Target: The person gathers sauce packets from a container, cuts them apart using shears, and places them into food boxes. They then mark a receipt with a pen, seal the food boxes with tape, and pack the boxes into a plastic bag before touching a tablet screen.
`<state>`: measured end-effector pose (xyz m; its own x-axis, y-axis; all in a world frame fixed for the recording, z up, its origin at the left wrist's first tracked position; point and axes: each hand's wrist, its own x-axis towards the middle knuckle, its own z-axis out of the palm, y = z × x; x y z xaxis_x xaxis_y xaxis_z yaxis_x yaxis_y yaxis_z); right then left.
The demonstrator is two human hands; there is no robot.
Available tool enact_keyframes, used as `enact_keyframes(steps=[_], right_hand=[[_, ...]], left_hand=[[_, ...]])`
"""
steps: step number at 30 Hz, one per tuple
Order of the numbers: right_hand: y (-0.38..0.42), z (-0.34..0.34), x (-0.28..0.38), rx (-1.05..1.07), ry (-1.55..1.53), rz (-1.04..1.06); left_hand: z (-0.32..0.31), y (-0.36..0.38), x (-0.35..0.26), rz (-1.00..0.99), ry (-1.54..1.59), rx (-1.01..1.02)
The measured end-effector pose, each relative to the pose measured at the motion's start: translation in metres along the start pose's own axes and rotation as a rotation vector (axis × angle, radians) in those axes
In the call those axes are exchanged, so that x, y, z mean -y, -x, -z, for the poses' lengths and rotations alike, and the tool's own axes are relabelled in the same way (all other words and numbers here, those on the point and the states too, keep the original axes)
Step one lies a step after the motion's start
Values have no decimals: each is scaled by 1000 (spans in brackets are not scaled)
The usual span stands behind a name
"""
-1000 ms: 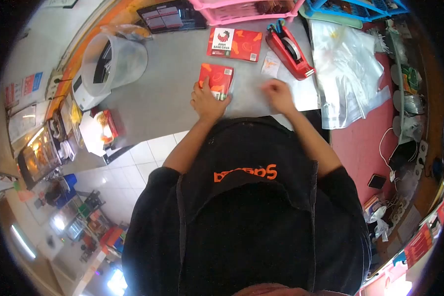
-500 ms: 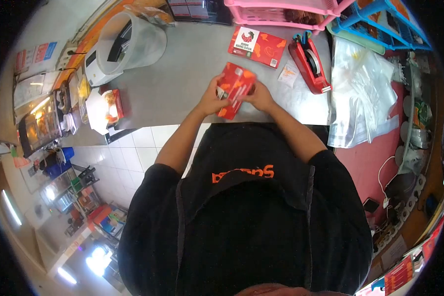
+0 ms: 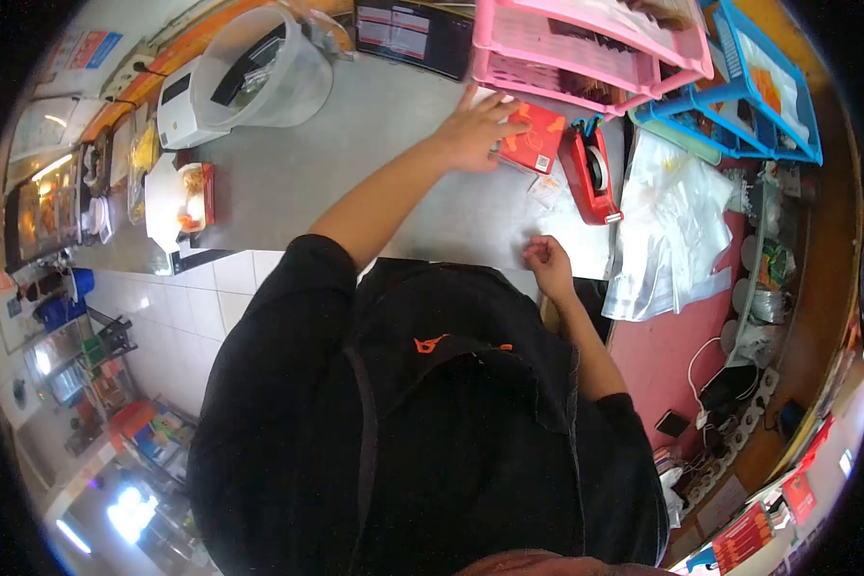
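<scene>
Under the left hand (image 3: 472,130), far out across the grey counter (image 3: 355,163), lying flat: the red carton (image 3: 533,139), pinned at its near-left end by spread fingers, palm down, not curled around it. Stretching away from the fingertips toward the right, long axis running roughly across the reach rather than along it, far end sitting just beside the red tape dispenser (image 3: 590,173) and close under the pink basket (image 3: 586,48). Pressing or sliding rather than gripping, judging by the flat, splayed hand; no wrap of thumb under an edge showing.

Hanging back near the body, at the counter's near edge: the right hand (image 3: 547,257), loosely curled into a half fist, whether pinching some small scrap or nothing being impossible to tell. Well apart from the carton, with the small paper slip (image 3: 550,187) lying between.

Clearly nearer to the carton, then: the left arm, fully extended, already touching. Off to the left of that arm, well clear: the clear plastic tub (image 3: 269,67).
</scene>
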<state>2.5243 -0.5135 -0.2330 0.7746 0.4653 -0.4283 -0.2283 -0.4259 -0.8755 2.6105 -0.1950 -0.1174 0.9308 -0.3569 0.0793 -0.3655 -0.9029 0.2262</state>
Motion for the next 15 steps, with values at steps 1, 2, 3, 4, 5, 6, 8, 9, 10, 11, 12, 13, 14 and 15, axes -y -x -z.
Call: enact_keyframes(steps=[1, 2, 3, 4, 5, 6, 8, 9, 10, 11, 12, 13, 14, 15], right_hand=[[1, -2, 4, -12, 19, -9], [3, -5, 9, -31, 69, 5], [6, -8, 14, -59, 62, 22], [10, -12, 20, -74, 50, 37], [13, -18, 23, -75, 35, 55], [16, -24, 26, -93, 18, 41], [18, -36, 29, -90, -59, 14], [19, -42, 30, -83, -114, -11], [19, -48, 34, -62, -25, -20], [20, -51, 37, -55, 64, -24], [19, -56, 40, -36, 88, -15], [15, -62, 41, -28, 107, -4], [9, -71, 46, -27, 119, 7], [3, -80, 54, -14, 128, 32]], left_hand=[[-4, 6, 1, 35, 41, -65], [-4, 17, -2, 68, 78, -129], [-1, 34, -1, 106, 110, -189], [8, 60, -2, 136, 181, -324], [7, 91, 7, 226, 207, -399], [-3, 128, 23, 324, 217, -484], [-22, 212, 69, 633, 117, -699], [-30, 259, 92, 835, 16, -821], [-32, 305, 117, 1121, -23, -958], [-35, 354, 142, 1398, -56, -1095], [-47, 407, 170, 1568, -245, -1147], [-31, 443, 187, 1832, -215, -1094], [-10, 473, 203, 2084, -173, -1026], [6, 497, 215, 2123, -9, -961]])
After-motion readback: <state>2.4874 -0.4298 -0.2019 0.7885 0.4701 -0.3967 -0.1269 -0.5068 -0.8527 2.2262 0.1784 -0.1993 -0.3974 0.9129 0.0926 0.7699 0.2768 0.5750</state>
